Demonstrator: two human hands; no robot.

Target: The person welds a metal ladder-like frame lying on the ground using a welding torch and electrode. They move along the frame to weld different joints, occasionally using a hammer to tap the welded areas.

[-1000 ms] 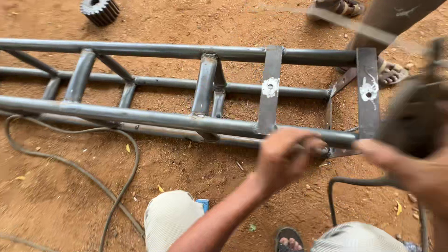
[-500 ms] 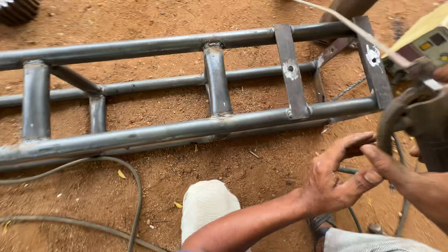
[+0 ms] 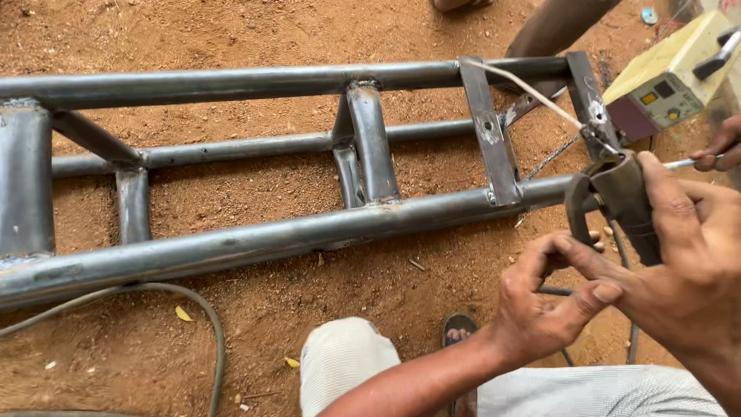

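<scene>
Yellow welding machine [image 3: 670, 77]; grey cable [image 3: 202, 320] on dirt.

Bare red dirt ground [image 3: 255, 324] is lying open in front of the steel pipe frame [image 3: 255, 239], crossed only by a grey cable [image 3: 208, 324]. Gaps between the frame's crossbars are leaving room to reach through. At right, the left hand [image 3: 544, 309] and right hand [image 3: 687, 247] are crowding the electrode holder [image 3: 625, 201], with the welding machine [image 3: 668, 81] and another person's hand [image 3: 722, 147] just beyond.
</scene>
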